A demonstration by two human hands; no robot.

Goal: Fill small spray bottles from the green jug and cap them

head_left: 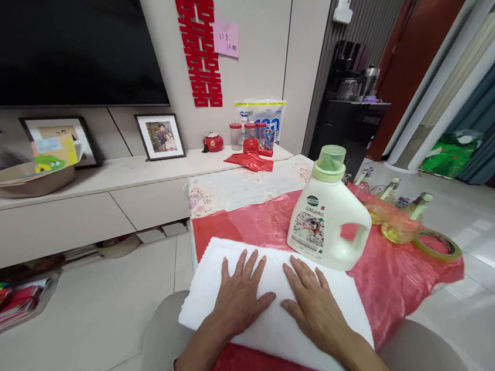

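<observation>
A white foam sheet [284,323] with rough edges lies flat on the red plastic cover [251,220] of a small table. On its left half rests my left hand [241,295], palm down with the fingers spread. My right hand [315,302] lies palm down on the right half, its fingers slightly apart. Neither hand holds anything. Just beyond my right hand stands a cream laundry detergent jug [328,215] with a green cap, upright at the sheet's far edge.
Glass bottles with pale handles [397,223] and a roll of tape [437,244] are at the table's right side. Behind the table, a low cabinet [109,179] carries a basket [26,179], framed photos [160,137], a red pot [213,142] and lidded jars [236,137].
</observation>
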